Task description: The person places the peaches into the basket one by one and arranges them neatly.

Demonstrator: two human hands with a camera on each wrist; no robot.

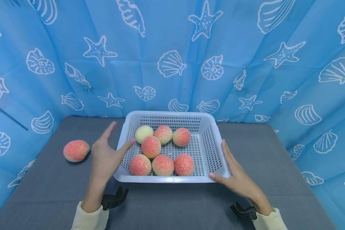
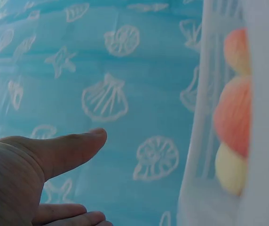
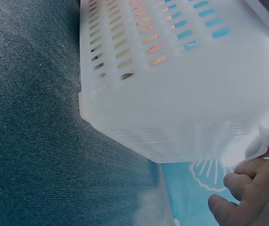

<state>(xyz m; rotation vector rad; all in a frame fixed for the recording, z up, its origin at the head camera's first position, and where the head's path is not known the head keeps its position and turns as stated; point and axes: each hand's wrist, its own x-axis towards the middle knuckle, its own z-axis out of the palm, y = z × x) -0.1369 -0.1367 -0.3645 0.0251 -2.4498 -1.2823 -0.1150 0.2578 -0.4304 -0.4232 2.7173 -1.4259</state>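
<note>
A white plastic basket [image 1: 166, 179] with slotted sides holds several peaches, among them a pale yellow one [image 1: 144, 133] and a red-speckled one [image 1: 151, 147]. My right hand [image 1: 237, 179] grips the basket's right side near the front corner, thumb on the rim. In the right wrist view its fingers [image 3: 240, 183] curl at the rim. My left hand [image 1: 104, 159] is spread at the left side, its thumb appearing over the rim in the head view. The left wrist view shows that hand [image 2: 26, 174] holding nothing. Another peach [image 1: 76, 150] lies on the table, left of my left hand.
The basket stands on a grey cloth-covered table [image 1: 172, 207]. A blue curtain [image 1: 184, 86] with white shell and starfish prints hangs behind the table and along both sides.
</note>
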